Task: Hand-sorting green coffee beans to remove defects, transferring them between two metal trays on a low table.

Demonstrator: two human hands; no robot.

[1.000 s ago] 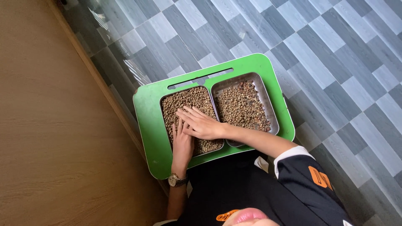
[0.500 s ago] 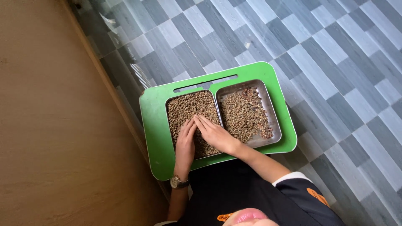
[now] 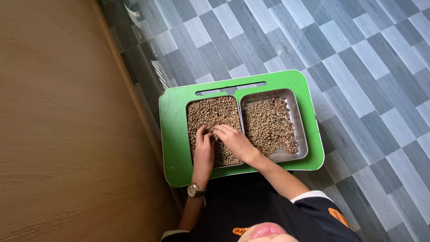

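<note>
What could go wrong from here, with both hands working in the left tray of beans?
1. The left tray is full nearly to its rim, so the left hand and right hand raking the beans may push some onto the green board.
2. It sits right against the right tray, so beans could hop across and mix.
3. The board's corner overhangs the tiled floor; leaning on it might tip it.
</note>
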